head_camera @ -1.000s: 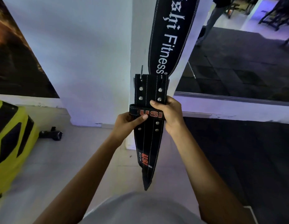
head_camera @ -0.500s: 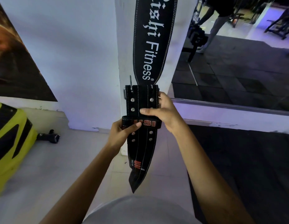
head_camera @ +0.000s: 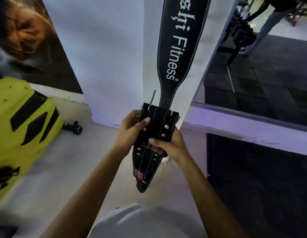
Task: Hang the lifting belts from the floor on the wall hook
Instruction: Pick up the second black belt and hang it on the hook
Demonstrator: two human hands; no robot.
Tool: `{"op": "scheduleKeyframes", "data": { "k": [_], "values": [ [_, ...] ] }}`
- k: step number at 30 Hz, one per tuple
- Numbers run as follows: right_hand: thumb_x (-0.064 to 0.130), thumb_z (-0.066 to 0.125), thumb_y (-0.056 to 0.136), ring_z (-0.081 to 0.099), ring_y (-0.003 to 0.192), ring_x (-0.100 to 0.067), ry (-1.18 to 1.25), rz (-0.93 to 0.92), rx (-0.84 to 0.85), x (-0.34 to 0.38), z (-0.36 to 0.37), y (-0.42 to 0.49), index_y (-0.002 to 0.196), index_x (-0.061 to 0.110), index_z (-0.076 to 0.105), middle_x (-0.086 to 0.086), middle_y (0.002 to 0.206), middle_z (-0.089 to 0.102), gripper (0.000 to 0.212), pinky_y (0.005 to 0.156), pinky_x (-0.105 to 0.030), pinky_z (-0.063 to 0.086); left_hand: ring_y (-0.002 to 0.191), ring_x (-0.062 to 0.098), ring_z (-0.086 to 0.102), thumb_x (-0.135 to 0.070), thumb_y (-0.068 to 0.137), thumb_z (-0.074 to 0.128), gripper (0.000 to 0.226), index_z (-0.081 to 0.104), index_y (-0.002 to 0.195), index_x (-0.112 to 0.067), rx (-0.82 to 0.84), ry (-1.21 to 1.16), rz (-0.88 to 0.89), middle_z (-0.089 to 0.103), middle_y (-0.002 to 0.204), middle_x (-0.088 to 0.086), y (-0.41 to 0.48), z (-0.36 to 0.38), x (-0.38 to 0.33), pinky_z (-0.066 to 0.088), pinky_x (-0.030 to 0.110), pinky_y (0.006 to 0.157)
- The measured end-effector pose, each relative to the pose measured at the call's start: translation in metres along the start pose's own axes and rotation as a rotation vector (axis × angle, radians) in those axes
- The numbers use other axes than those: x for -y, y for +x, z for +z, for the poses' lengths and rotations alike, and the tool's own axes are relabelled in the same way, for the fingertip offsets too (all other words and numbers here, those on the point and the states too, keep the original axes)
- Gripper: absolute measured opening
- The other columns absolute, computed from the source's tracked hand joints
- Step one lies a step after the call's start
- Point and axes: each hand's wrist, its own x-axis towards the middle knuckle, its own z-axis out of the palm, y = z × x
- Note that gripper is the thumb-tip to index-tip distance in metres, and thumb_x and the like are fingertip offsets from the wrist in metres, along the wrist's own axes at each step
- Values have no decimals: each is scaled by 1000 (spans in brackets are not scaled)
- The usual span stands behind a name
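Both hands are gripping a folded black lifting belt (head_camera: 153,143) in front of the white pillar (head_camera: 149,48): right hand (head_camera: 170,146) clamping its middle, left hand (head_camera: 132,129) pinching the buckle end. Beyond, another belt (head_camera: 178,48) is hanging already. The loose prong (head_camera: 151,100) is probably risking a snag.

the setting was a gym: a black lifting belt (head_camera: 178,48) lettered "fitness" hung down a white pillar (head_camera: 149,48), a wall mirror (head_camera: 261,74) reflected dark rubber floor tiles and exercise equipment, and a small dumbbell (head_camera: 73,127) lay on the floor.
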Motion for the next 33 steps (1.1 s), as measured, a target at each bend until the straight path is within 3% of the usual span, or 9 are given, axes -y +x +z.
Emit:
{"op": "scheduleKeyframes", "data": {
  "k": [5, 11, 15, 18, 21, 23, 25, 28, 33],
  "values": [
    [7, 74, 80, 71, 97, -12, 120, -39, 5, 19, 6, -3, 109, 25, 65, 1, 103, 75, 36, 80, -24, 56, 91, 15, 67, -5, 90, 56, 26, 55, 116, -4, -7, -63, 21, 70, 100, 5, -9, 5, -8, 53, 25, 77],
    [25, 62, 89, 70, 88, -18, 518, 79, 1, 48, 5, 3, 96, 18, 67, -2, 95, 70, 11, 74, -31, 56, 78, 13, 65, -16, 95, 50, 24, 58, 116, -7, 17, -202, -107, 68, 89, -2, -10, 7, -17, 53, 22, 59],
    [39, 58, 90, 67, 63, -6, 589, 215, -18, 53, 11, 3, 78, 19, 66, 3, 84, 61, 25, 59, -23, 53, 71, 22, 59, -47, 93, 47, 37, 60, 102, -13, -68, -162, -214, 59, 81, 5, -6, 7, -18, 49, 29, 54],
    [47, 66, 81, 65, 64, -8, 527, 247, -60, 55, 20, 2, 73, 19, 66, 3, 80, 60, 29, 63, -26, 51, 73, 27, 58, -60, 82, 47, 45, 60, 88, -17, -96, -167, -277, 56, 80, 8, -5, 2, -19, 47, 33, 62],
    [61, 69, 68, 61, 66, -13, 486, 174, -82, 59, 25, 2, 69, 18, 62, 3, 71, 59, 43, 69, -29, 51, 64, 21, 53, -55, 85, 49, 39, 56, 80, -17, -96, -201, -257, 53, 73, 2, -3, -2, -27, 42, 31, 59],
    [68, 59, 73, 61, 60, -14, 505, 165, -91, 64, 26, 1, 64, 15, 62, 2, 66, 60, 54, 66, -28, 52, 61, 18, 50, -44, 85, 51, 26, 55, 73, -21, -91, -204, -237, 53, 72, -1, -2, -1, -33, 38, 31, 59],
    [58, 61, 81, 60, 63, -15, 506, 164, -112, 68, 26, 1, 61, 14, 63, 0, 68, 62, 48, 65, -28, 51, 60, 18, 49, -31, 78, 50, 13, 53, 69, -23, -62, -187, -229, 52, 73, -1, -1, 0, -39, 37, 31, 58],
    [17, 64, 80, 56, 73, -19, 461, 107, -133, 73, 29, 6, 75, 15, 62, -2, 74, 58, 7, 68, -30, 47, 59, 16, 45, -13, 75, 46, 13, 51, 70, -23, -27, -180, -192, 49, 71, -3, 2, 1, -51, 35, 30, 57],
    [-1, 60, 84, 57, 82, -16, 334, -62, -152, 84, 25, 17, 86, 16, 62, 1, 82, 63, 18, 79, -29, 44, 62, 16, 49, 1, 81, 45, 25, 56, 80, -22, 44, -82, -114, 53, 75, -2, 16, -1, -70, 40, 28, 57]
  ]
}}
